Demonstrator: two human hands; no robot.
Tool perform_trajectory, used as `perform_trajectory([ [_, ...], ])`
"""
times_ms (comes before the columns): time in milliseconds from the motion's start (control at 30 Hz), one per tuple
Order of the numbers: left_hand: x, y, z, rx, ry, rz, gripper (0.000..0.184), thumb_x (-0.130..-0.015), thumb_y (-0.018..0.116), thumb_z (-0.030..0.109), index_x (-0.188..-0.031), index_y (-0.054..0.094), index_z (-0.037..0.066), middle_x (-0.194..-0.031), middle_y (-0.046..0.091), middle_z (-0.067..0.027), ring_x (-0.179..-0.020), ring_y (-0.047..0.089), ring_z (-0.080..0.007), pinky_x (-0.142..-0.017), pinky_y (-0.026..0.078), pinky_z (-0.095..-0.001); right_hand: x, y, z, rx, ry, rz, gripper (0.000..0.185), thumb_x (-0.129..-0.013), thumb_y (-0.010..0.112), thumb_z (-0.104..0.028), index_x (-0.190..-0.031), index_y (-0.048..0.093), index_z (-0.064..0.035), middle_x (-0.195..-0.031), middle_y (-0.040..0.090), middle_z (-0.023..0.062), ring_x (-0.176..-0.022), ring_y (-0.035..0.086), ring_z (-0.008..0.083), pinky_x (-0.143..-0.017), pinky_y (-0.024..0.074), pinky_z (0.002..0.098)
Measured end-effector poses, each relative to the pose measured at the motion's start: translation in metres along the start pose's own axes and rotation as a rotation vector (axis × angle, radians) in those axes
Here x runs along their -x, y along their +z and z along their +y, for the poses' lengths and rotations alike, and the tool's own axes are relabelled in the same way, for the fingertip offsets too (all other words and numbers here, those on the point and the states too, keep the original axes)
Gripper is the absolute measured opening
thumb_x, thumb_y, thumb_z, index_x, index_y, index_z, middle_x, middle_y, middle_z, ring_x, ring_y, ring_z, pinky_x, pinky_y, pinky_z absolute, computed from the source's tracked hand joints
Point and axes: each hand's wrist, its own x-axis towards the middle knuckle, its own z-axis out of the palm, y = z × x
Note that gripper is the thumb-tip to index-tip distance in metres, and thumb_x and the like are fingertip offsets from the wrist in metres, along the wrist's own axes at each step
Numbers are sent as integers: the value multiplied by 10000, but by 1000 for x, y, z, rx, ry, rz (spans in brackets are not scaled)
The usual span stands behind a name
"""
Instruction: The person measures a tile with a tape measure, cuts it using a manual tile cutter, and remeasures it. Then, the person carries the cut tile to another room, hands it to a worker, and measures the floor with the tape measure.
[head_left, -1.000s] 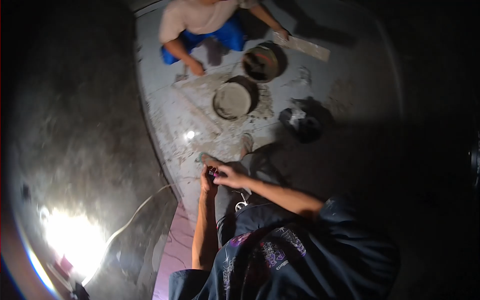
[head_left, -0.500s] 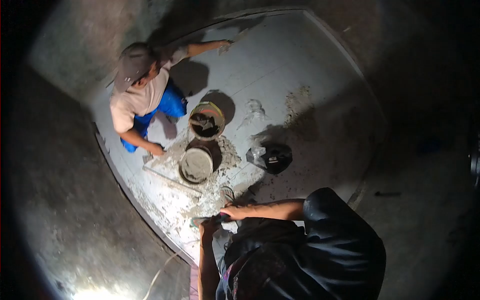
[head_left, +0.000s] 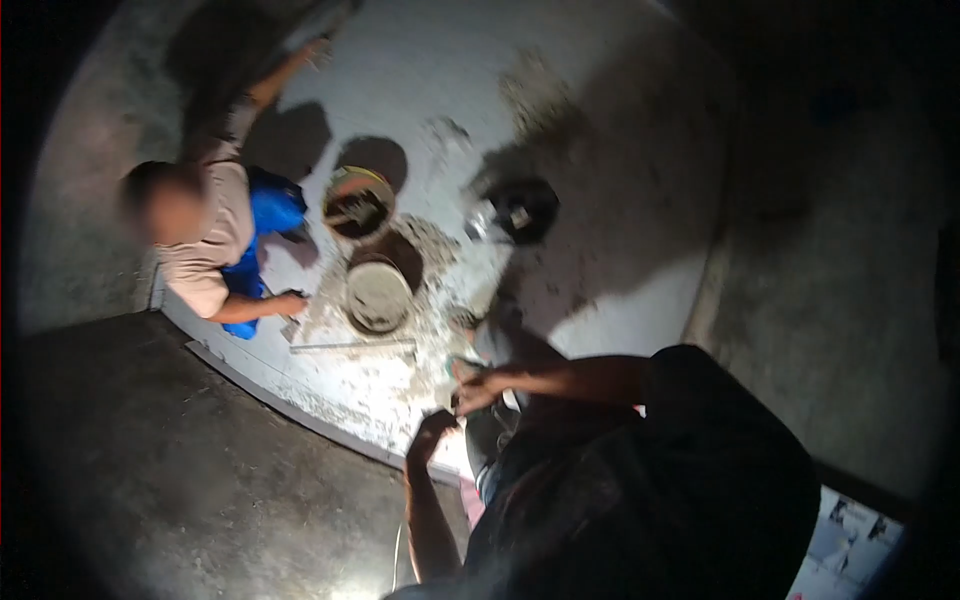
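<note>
My left hand point(head_left: 434, 428) is raised in front of my body, its fingers curled in. Close above it is my right hand point(head_left: 480, 388), with bent fingers pointing toward the left one. A small dark thing point(head_left: 455, 403) shows between the hands, but blur hides what it is. Below them lies floor smeared with pale wet mortar point(head_left: 385, 385). Farther off stand a bucket of grey mortar point(head_left: 379, 292) and a second bucket with dark contents point(head_left: 358, 205). A straight bar point(head_left: 350, 347) lies on the floor beside the nearer bucket.
A co-worker point(head_left: 215, 240) crouches at the left, one arm stretched toward the wall and the other hand low over the floor. A black plastic bag point(head_left: 525, 210) lies right of the buckets. A raised edge point(head_left: 290, 408) borders the pale floor.
The view has swung, so the buckets and co-worker sit farther left and mostly higher. My hands, joined around something dark before, are now slightly apart, the right above the left.
</note>
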Motion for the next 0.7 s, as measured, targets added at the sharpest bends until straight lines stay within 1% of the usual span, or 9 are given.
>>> perform_trajectory([
  [33, -6, -7, 14, 246, 203, -44, 258, -852, 556, 267, -861, 593, 12, -840, 576, -60, -781, 561, -171, -765, 436, -306, -4, 11, 41, 121, -159, 39, 349, -931, 463, -298, -1120, 584, -31, -1168, 546, 167, -1056, 550, 269, -970, 380, 422],
  [133, -10, -62, 9, 143, 23, 67, 262, -845, 541, 240, -941, 621, 9, -931, 585, -85, -916, 571, -208, -833, 436, -329, 96, -39, -19, -142, 307, 197, 303, -887, 498, -276, -1069, 596, -54, -1053, 595, 132, -974, 585, 246, -877, 435, 390],
  [200, 2, -103, 12, 150, 77, 141, 405, -908, 498, 156, -1290, 465, 26, -1144, 592, -114, -1039, 573, -233, -931, 428, -357, 167, -65, -55, -317, 495, 243, 274, -858, 520, -262, -1035, 603, -70, -976, 627, 109, -919, 608, 231, -815, 471, 369],
  [233, -10, -83, 73, 474, 117, 282, 147, -823, 589, 75, -962, 540, 72, -869, 566, -24, -819, 544, -153, -765, 409, -289, 171, -48, -14, -257, 439, 331, 285, -844, 528, -288, -1014, 613, -75, -907, 637, 100, -888, 614, 228, -793, 468, 373],
  [400, -85, -95, 164, 177, 108, 561, 305, -826, 627, 102, -1100, 504, 51, -963, 581, -64, -933, 567, -174, -859, 452, -319, 252, -27, 88, -89, 323, 700, 264, -790, 597, -297, -893, 654, -60, -787, 641, 128, -747, 628, 300, -677, 480, 394],
  [467, -132, -108, 159, 418, 386, 711, 371, -881, 578, 265, -1184, 506, 62, -1161, 560, -85, -1062, 549, -251, -906, 455, -392, 293, -27, 123, -163, 418, 893, 212, -806, 593, -267, -833, 649, -65, -759, 632, 113, -706, 614, 266, -649, 479, 381],
  [533, -191, -108, 169, 423, 219, 936, 375, -882, 573, 286, -1192, 524, 81, -1167, 559, -71, -1090, 533, -279, -922, 452, -404, 335, -12, 198, -34, 449, 1141, 211, -830, 579, -260, -792, 638, -62, -723, 624, 92, -646, 598, 220, -612, 479, 362],
  [633, -278, -80, 154, -9, 124, 762, 208, -871, 562, 275, -973, 622, 104, -846, 647, -15, -722, 604, -147, -602, 466, -284, 426, -42, 245, -1038, 676, 1260, 211, -824, 582, -244, -782, 633, -44, -664, 606, 78, -565, 588, 187, -537, 475, 345],
  [700, -328, -48, 139, -95, -434, 549, 281, -883, 486, 353, -921, 605, 101, -695, 569, -17, -548, 520, -147, -515, 419, -272, 470, -43, 315, -1330, 473, 1454, 178, -823, 554, -220, -743, 602, -68, -585, 535, 58, -475, 509, 163, -449, 426, 344],
])
